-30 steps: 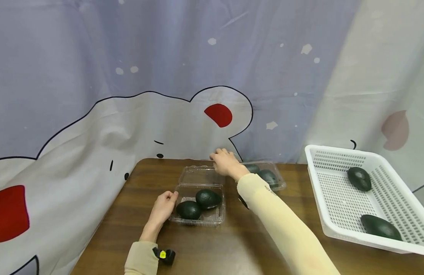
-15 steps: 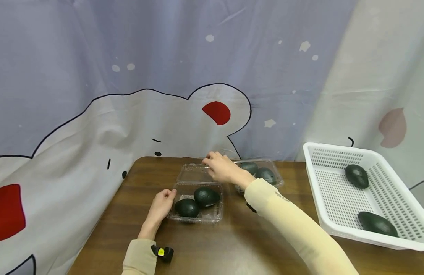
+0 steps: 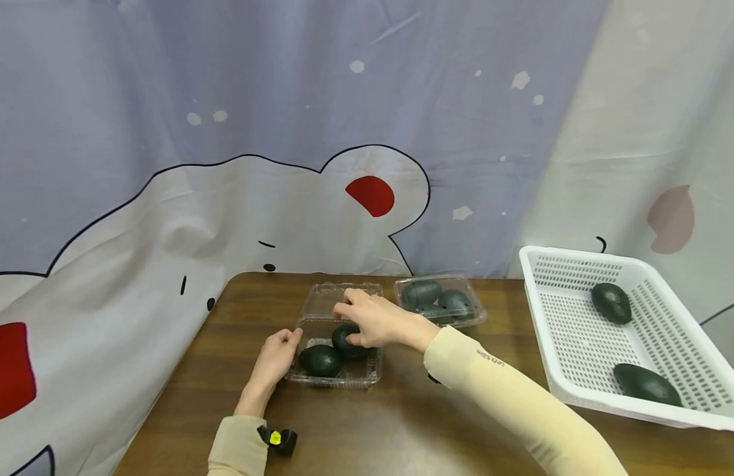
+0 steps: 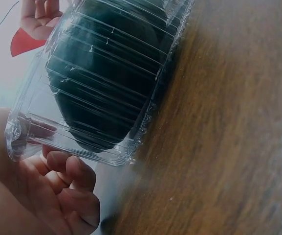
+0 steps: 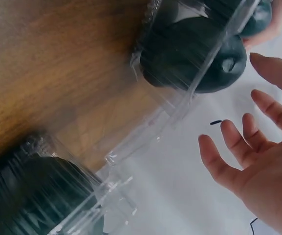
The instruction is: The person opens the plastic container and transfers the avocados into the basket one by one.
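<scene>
An open clear plastic clamshell container (image 3: 367, 381) sits on the wooden table, its lid (image 3: 321, 301) folded back. Two dark green avocados lie inside: one at front left (image 3: 321, 361), the other behind it (image 3: 342, 341), partly covered by my right hand (image 3: 379, 319). That hand hovers over the container with relaxed, spread fingers. In the right wrist view, its fingers (image 5: 216, 159) are apart from the avocado (image 5: 194, 56). My left hand (image 3: 276, 357) pinches the container's left rim; the left wrist view shows its curled fingers (image 4: 77, 183) against the plastic.
Behind and to the right is a closed clear clamshell container (image 3: 477, 313) with several avocados in it. A white perforated basket (image 3: 536, 324) at the right holds two more avocados, one farther back (image 3: 611, 303) and one nearer (image 3: 647, 384). A printed curtain (image 3: 272, 211) hangs behind the table.
My right hand has come from beside the closed container, leftward and toward me, to over the open container. The left hand has stayed at the rim.
</scene>
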Demonstrator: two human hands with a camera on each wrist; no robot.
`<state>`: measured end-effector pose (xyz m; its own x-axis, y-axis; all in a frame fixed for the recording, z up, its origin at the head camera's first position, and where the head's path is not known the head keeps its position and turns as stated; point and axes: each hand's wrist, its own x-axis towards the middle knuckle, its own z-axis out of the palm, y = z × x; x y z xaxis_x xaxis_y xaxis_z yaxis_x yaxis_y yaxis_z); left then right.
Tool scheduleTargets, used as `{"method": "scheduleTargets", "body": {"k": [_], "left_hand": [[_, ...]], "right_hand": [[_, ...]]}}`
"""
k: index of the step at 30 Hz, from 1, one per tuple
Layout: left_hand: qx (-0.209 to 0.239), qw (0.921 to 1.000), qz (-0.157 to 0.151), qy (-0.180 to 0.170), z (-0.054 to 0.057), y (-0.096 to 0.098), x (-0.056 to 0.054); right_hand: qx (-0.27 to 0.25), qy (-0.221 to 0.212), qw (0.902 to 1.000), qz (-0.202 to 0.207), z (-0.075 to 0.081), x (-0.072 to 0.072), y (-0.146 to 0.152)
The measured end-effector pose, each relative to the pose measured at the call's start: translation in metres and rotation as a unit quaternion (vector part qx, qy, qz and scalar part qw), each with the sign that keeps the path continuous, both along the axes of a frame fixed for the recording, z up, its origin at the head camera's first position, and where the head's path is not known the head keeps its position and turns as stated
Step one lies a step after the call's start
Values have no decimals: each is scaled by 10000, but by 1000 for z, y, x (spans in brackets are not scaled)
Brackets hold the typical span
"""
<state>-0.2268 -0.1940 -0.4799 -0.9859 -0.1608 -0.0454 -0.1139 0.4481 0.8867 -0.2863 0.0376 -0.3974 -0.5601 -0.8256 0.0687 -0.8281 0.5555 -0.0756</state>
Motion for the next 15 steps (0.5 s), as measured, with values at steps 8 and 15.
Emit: {"method": "scheduleTargets", "body": {"k": [8, 15], "left_hand": [[37, 10000, -19, 12, 0, 0, 0], [101, 9999, -34, -20, 0, 0, -1]], "right_hand": [[-68, -181, 9997, -142, -13, 7, 1], [-184, -178, 9996, -122, -27, 10, 0]]}}
